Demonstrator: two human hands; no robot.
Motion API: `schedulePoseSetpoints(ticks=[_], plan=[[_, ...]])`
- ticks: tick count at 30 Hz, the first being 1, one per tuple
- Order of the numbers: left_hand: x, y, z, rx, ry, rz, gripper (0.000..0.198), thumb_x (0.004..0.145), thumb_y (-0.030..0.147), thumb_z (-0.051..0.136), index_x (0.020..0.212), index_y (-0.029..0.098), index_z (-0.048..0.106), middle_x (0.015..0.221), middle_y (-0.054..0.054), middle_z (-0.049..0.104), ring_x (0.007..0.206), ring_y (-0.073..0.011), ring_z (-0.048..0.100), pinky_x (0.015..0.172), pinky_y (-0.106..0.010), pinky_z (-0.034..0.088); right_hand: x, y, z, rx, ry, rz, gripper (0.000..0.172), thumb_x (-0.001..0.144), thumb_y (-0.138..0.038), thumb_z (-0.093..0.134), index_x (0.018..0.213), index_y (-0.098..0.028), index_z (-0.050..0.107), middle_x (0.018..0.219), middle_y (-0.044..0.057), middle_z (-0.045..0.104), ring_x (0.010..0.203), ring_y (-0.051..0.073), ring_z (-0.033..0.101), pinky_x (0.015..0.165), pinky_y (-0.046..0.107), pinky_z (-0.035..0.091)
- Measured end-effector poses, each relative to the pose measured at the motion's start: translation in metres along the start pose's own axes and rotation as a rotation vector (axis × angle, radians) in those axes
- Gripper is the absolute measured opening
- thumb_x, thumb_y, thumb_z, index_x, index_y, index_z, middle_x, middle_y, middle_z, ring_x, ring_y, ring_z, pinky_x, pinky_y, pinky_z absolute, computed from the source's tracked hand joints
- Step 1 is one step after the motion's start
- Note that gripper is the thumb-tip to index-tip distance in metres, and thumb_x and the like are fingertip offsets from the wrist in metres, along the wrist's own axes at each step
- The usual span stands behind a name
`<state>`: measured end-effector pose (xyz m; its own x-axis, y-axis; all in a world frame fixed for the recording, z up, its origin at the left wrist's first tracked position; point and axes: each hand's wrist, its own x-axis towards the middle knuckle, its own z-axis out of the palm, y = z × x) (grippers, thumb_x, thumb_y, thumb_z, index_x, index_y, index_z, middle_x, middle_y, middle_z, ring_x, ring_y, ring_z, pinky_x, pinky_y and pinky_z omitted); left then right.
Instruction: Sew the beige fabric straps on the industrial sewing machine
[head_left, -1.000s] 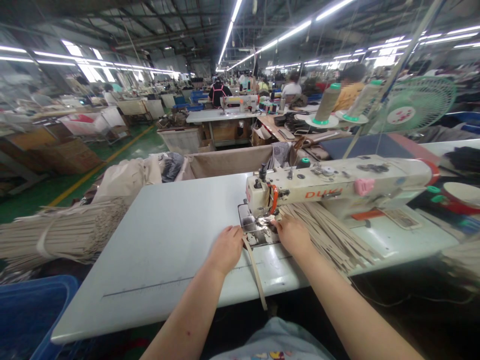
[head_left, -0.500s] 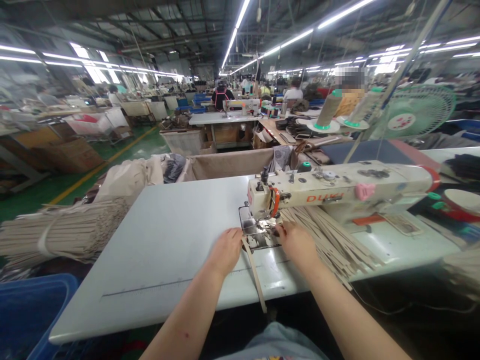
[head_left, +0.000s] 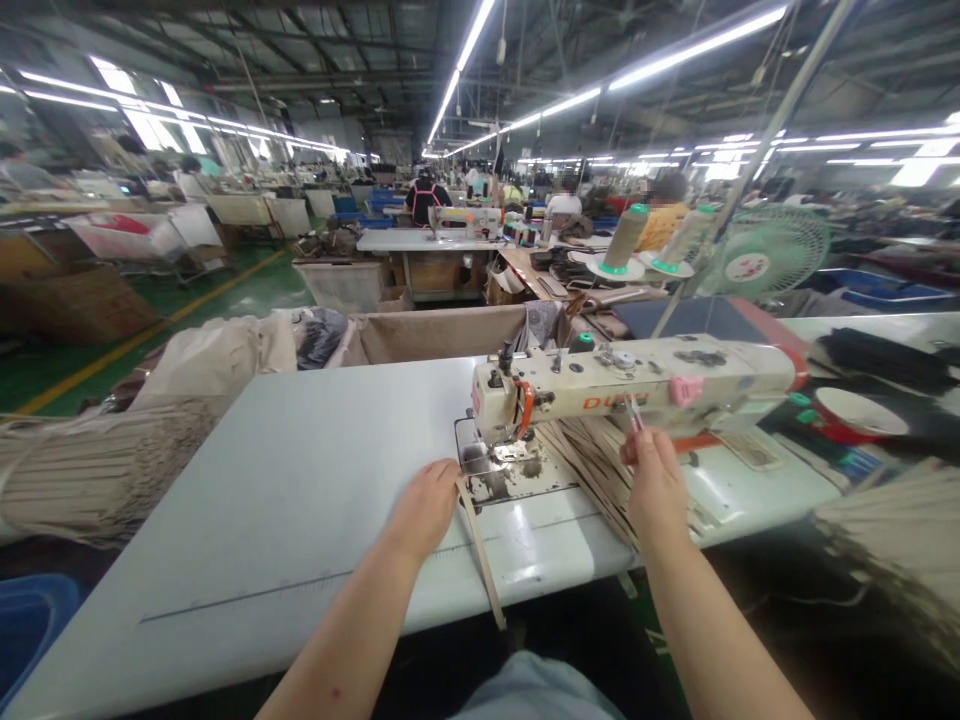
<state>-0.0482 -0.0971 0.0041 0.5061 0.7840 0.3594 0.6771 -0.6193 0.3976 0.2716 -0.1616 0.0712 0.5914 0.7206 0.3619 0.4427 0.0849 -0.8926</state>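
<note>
Close to the needle plate of the sewing machine [head_left: 637, 385], my left hand [head_left: 429, 500] is closed on the end of a narrow beige strip [head_left: 484, 560]. The strip's other end hangs over the table's front edge. In my right hand [head_left: 656, 480], raised in front of the machine arm, are small thread snips [head_left: 636, 414] with their metal blades pointing up. Beneath and behind that hand, a bunch of loose beige strips [head_left: 592, 465] lies under the machine arm.
The white table [head_left: 322, 460] carries a printed ruler line. Bundled strips [head_left: 97, 475] and a blue bin [head_left: 34, 625] stand at left. Behind are a cloth-lined bin [head_left: 442, 335], thread cones [head_left: 626, 240] and a green fan [head_left: 765, 255]. Other people sit farther off.
My right hand has left the needle area, moving right and up, and now holds thread snips. My left hand stays by the needle plate with the strip. The view has shifted right.
</note>
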Motion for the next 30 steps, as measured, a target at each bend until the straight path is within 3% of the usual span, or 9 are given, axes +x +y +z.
schedulePoseSetpoints(ticks=[5,7,11,15,17,21,25,30], plan=[[0.001,0.0,0.0,-0.035,-0.017,-0.035,0.025,0.102,0.005,0.046,0.108,0.016,0.067,0.116,-0.008,0.071,0.108,-0.0233,0.068,0.102,-0.04,0.059,0.0,0.016,-0.007,-0.333,0.067,-0.1,0.055,0.1,-0.063,0.033,0.103,-0.018,0.065,0.1,0.018,0.068,0.103,0.036,0.059,0.095,0.055,0.047],[0.001,0.001,-0.001,0.001,-0.002,-0.006,0.026,0.101,0.004,0.046,0.108,0.016,0.068,0.118,-0.009,0.071,0.106,-0.0231,0.069,0.101,-0.04,0.059,-0.009,0.02,-0.008,-0.461,0.06,-0.144,0.053,0.102,-0.056,0.03,0.107,-0.016,0.066,0.103,0.02,0.068,0.106,0.037,0.059,0.096,0.056,0.047],[0.003,0.004,-0.003,0.097,0.036,0.095,0.024,0.1,0.004,0.048,0.103,0.015,0.069,0.117,-0.011,0.071,0.103,-0.0243,0.069,0.099,-0.041,0.06,-0.027,0.018,-0.006,-0.718,-0.138,-0.248,0.037,0.1,-0.044,0.048,0.106,-0.016,0.071,0.104,0.02,0.072,0.104,0.038,0.063,0.097,0.052,0.048],[0.003,0.005,-0.004,0.131,0.062,0.133,0.024,0.099,0.004,0.05,0.104,0.015,0.07,0.117,-0.01,0.071,0.102,-0.0246,0.069,0.098,-0.042,0.06,-0.037,0.012,-0.001,-0.957,-0.249,-0.301,0.053,0.094,-0.039,0.066,0.134,-0.005,0.062,0.127,0.029,0.068,0.118,0.045,0.06,0.101,0.055,0.045],[0.003,0.005,-0.004,0.13,0.062,0.126,0.024,0.098,0.003,0.05,0.103,0.016,0.07,0.116,-0.009,0.072,0.102,-0.024,0.069,0.098,-0.041,0.06,-0.039,0.01,0.001,-1.04,-0.289,-0.313,0.053,0.093,-0.032,0.069,0.138,-0.005,0.059,0.126,0.027,0.069,0.117,0.044,0.061,0.1,0.052,0.045],[0.003,0.004,-0.002,0.132,0.06,0.122,0.026,0.097,0.002,0.05,0.102,0.017,0.07,0.114,-0.009,0.071,0.102,-0.0232,0.069,0.098,-0.04,0.06,-0.038,0.009,0.004,-1.132,-0.347,-0.331,0.035,0.094,-0.02,0.063,0.127,-0.008,0.065,0.114,0.022,0.072,0.11,0.039,0.065,0.096,0.045,0.047],[0.003,0.004,-0.002,0.129,0.054,0.12,0.025,0.098,0.003,0.05,0.102,0.017,0.071,0.115,-0.009,0.071,0.102,-0.0237,0.069,0.097,-0.04,0.06,-0.037,0.006,0.006,-1.149,-0.365,-0.313,0.022,0.096,-0.019,0.06,0.115,-0.013,0.069,0.11,0.02,0.072,0.106,0.036,0.068,0.09,0.042,0.048],[0.003,0.004,-0.002,0.132,0.031,0.112,0.024,0.1,0.006,0.05,0.105,0.016,0.071,0.117,-0.011,0.071,0.105,-0.0242,0.069,0.099,-0.041,0.06,-0.034,0.002,0.007,-1.112,-0.372,-0.238,0.021,0.097,-0.016,0.053,0.111,-0.012,0.069,0.108,0.02,0.073,0.101,0.035,0.07,0.083,0.041,0.048]])
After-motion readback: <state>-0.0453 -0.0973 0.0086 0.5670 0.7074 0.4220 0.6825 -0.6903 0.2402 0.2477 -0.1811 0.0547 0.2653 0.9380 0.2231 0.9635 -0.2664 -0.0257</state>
